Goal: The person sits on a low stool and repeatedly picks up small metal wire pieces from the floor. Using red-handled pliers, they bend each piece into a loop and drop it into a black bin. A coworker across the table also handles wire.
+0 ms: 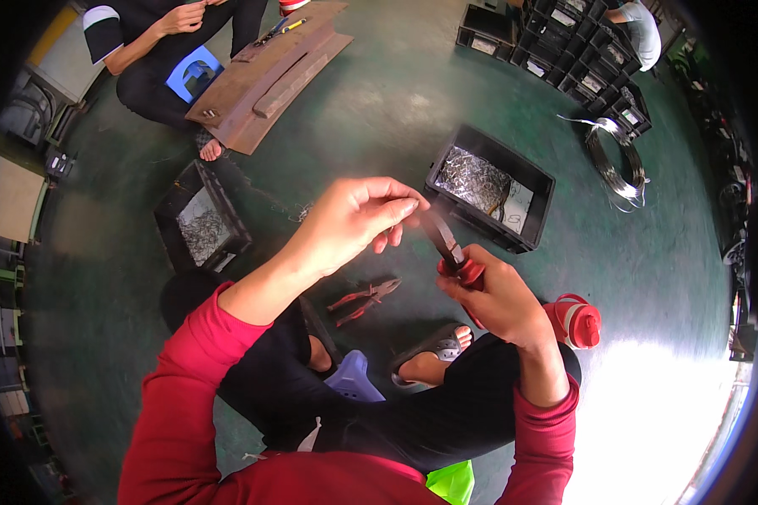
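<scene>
My right hand (504,296) is wrapped round the red handles of a pair of pliers (463,271), their head pointing up and left. A dark, slightly curved piece (438,231) spans from the pliers to my left fingertips; whether it is part of the tool or a separate strip I cannot tell. Thumb and fingers of my left hand (341,220) are pinched together at its upper end, and anything small between them is hidden. On the floor below my hands lies a second pair of red-handled pliers (366,301).
Black crates of small metal pieces stand ahead (537,198) and left (164,225). A wire coil (615,164) lies near stacked black crates (577,46). Beside my right knee is a red bottle (579,323). Another person sits by a rusty metal beam (257,84).
</scene>
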### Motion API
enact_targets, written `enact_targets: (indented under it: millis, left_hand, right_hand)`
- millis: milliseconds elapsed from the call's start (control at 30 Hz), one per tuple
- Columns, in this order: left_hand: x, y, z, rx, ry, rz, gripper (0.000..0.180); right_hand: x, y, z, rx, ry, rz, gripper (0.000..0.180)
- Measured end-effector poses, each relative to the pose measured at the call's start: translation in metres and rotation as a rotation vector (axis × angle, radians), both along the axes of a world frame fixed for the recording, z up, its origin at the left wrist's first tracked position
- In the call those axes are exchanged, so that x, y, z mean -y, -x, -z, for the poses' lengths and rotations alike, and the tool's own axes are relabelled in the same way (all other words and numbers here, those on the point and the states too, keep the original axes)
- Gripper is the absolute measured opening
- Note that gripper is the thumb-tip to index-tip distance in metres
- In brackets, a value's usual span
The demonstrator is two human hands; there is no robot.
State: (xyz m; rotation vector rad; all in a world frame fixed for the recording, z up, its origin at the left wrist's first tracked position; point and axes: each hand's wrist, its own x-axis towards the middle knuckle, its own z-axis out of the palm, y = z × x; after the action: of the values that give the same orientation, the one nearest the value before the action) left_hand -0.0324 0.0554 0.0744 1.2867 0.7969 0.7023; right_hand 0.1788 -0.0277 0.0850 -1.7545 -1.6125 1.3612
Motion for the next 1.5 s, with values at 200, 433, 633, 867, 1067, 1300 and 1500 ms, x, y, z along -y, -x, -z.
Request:
enact_targets:
  millis: [200, 433, 633, 867, 1067, 1300, 1500]
  left_hand:
    - [0.015, 0.006, -0.002, -0.112, -0.178, -0.070, 0.017]
    - [0.020, 0.010, -0.001, -0.209, -0.278, -0.119, 0.016]
    - [0.013, 0.013, 0.000, -0.141, -0.152, -0.060, 0.021]
    - [0.011, 0.017, 0.001, -0.017, 0.083, 0.130, 0.028]
    - [0.019, 0.007, 0.008, -0.127, -0.170, 0.025, 0.031]
    - [0.025, 0.008, 0.003, -0.127, -0.199, -0.030, 0.032]
    - [0.033, 0.003, 0.003, -0.101, -0.130, -0.056, 0.032]
  right_hand:
    - [0.003, 0.007, 0.002, 0.089, -0.004, -0.030, 0.029]
    - [0.001, 0.012, 0.002, 0.104, 0.008, -0.036, 0.029]
    - [0.000, 0.016, 0.005, 0.173, -0.034, 0.000, 0.028]
    - [-0.004, 0.016, 0.011, 0.185, -0.079, 0.050, 0.022]
    - [-0.007, 0.023, 0.021, 0.137, -0.224, 0.085, 0.023]
    - [-0.010, 0.030, 0.027, 0.158, -0.253, 0.132, 0.020]
    - [-0.010, 0.033, 0.030, 0.160, -0.269, 0.146, 0.020]
